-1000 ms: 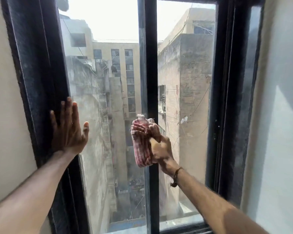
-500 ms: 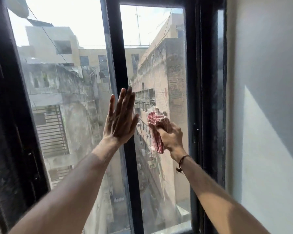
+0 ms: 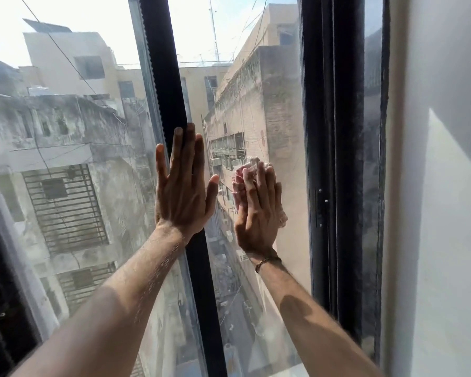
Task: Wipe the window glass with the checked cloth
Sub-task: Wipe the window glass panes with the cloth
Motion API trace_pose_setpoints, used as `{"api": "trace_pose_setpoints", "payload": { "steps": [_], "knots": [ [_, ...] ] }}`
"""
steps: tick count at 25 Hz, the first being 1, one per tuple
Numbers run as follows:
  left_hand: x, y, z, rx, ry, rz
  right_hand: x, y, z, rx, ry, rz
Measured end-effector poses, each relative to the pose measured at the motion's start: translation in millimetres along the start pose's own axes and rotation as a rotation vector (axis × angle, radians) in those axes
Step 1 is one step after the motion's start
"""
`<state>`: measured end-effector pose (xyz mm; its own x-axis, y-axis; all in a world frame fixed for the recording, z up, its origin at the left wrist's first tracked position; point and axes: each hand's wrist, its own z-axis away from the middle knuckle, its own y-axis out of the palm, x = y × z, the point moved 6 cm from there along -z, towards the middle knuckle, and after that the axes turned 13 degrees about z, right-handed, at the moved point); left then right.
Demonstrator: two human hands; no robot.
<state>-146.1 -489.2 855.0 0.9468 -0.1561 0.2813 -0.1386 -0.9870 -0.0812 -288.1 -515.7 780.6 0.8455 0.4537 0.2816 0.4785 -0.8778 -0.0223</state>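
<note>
The window has two glass panes split by a black middle bar [image 3: 166, 77]. My right hand [image 3: 259, 213] presses the pink-and-white checked cloth [image 3: 241, 176] flat against the right pane [image 3: 278, 118]; most of the cloth is hidden under the palm, and its edges show above and beside the fingers. My left hand [image 3: 182, 186] lies flat with fingers spread, over the middle bar and the edge of the left pane [image 3: 65, 131], holding nothing.
A thick black window frame [image 3: 335, 159] with a small latch [image 3: 320, 202] runs down the right, and beyond it stands a white wall [image 3: 441, 186]. A dark frame edge [image 3: 0, 308] is at the lower left. Buildings and an alley show through the glass.
My left hand has moved right from the left frame to the middle bar. My right hand has flattened the cloth onto the right pane. The view has shifted closer and rightward.
</note>
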Motion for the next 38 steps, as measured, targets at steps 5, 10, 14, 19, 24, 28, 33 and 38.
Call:
{"api": "trace_pose_setpoints", "payload": {
  "steps": [5,10,14,19,24,28,33,38],
  "knots": [
    [-0.9,1.5,1.2,-0.026,0.026,0.027,-45.9,11.1,-16.1,0.105,-0.253,0.250],
    [-1.8,-2.2,-0.2,-0.031,0.013,0.045,-68.8,14.3,-37.6,0.040,0.152,0.281],
    [-4.4,-8.2,-2.1,-0.014,0.022,0.077,-17.2,28.1,58.2,0.246,-0.557,0.248],
    [-5.4,-9.2,-0.6,0.008,0.001,0.129,-74.6,-1.3,0.9,0.162,-0.096,0.365],
    [-3.8,-5.4,0.0,0.017,-0.007,0.146,-5.0,27.8,7.7,0.171,-0.425,0.264],
    [-3.2,-6.0,3.4,0.021,-0.010,0.150,-48.6,1.3,60.9,0.343,-0.627,0.337],
    [-4.9,-3.9,2.3,0.019,-0.012,0.164,-27.6,14.7,-40.8,0.101,-0.103,0.319],
    [-1.2,-7.5,2.3,0.014,-0.003,0.161,-22.7,19.7,41.3,0.302,-0.716,0.286]
  ]
}}
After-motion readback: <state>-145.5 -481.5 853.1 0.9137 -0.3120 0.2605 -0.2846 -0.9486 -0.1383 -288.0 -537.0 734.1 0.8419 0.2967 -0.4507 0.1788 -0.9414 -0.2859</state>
